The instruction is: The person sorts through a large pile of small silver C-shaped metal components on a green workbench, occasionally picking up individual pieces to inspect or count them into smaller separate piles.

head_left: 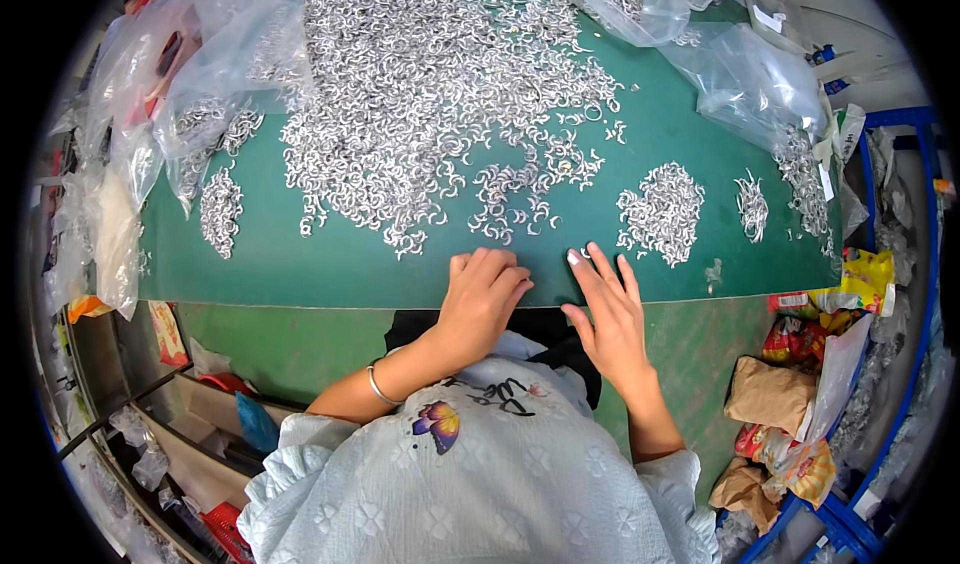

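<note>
A large heap of small curved silver metal pieces (400,94) spreads over the green table (350,274). At the table's near edge is my left hand (482,294), its fingers curled down and pressed together; whatever they hold, if anything, is hidden. To its right my right hand (612,319) lies with fingers spread and pointing away from me. Its fingertips are on the green surface, close to a tiny silver piece by the index finger. Beyond my right hand sits a smaller pile of the curved pieces (662,212). The ragged front of the heap lies just beyond my left hand.
Small separate piles lie at the left (221,212) and right (752,207). Clear plastic bags (235,54) with silver pieces crowd the left side, and another bag (745,74) lies at right. Blue shelving (868,194) and snack packets (866,282) stand to the right; drawers (195,429) are lower left.
</note>
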Action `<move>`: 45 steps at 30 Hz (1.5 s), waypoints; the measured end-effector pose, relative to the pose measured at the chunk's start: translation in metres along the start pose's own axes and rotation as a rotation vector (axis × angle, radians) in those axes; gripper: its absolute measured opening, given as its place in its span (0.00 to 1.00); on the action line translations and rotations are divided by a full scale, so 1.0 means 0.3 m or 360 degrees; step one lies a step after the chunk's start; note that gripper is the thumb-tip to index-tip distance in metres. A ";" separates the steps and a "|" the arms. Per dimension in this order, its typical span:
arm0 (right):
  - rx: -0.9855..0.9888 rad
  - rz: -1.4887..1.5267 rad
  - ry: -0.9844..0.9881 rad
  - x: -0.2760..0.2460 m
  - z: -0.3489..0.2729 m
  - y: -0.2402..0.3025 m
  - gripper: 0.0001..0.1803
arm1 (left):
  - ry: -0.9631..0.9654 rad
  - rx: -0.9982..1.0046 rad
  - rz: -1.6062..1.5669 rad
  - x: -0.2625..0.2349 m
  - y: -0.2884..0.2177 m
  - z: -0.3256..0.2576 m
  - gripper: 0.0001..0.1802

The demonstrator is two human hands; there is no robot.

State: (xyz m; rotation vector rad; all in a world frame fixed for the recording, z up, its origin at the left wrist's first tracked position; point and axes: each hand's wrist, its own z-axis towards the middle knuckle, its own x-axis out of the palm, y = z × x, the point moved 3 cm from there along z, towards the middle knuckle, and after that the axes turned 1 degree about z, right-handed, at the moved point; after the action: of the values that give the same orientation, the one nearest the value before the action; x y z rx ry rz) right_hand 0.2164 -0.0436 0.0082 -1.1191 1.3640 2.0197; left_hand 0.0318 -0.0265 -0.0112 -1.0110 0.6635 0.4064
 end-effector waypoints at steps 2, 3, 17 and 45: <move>0.0028 -0.0061 0.0036 -0.006 -0.006 -0.023 0.32 | 0.0003 -0.0016 0.0006 0.000 0.000 -0.002 0.10; 0.0063 -0.0099 0.0023 -0.008 -0.003 -0.052 0.33 | 0.0005 -0.0024 0.0013 -0.001 0.000 -0.003 0.10; 0.0172 -0.0620 0.0110 -0.044 -0.015 -0.129 0.47 | -0.0044 -0.0076 0.0009 -0.039 0.026 -0.012 0.11; -0.0016 0.0104 0.0388 0.074 0.102 0.099 0.47 | -0.0065 -0.0166 -0.0119 -0.059 0.033 -0.049 0.13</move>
State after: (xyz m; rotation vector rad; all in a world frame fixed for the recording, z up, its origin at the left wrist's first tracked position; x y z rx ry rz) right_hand 0.1706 -0.0294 0.0117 -1.3785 1.5271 1.9877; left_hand 0.0081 -0.0349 -0.0110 -1.1203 0.5706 0.3981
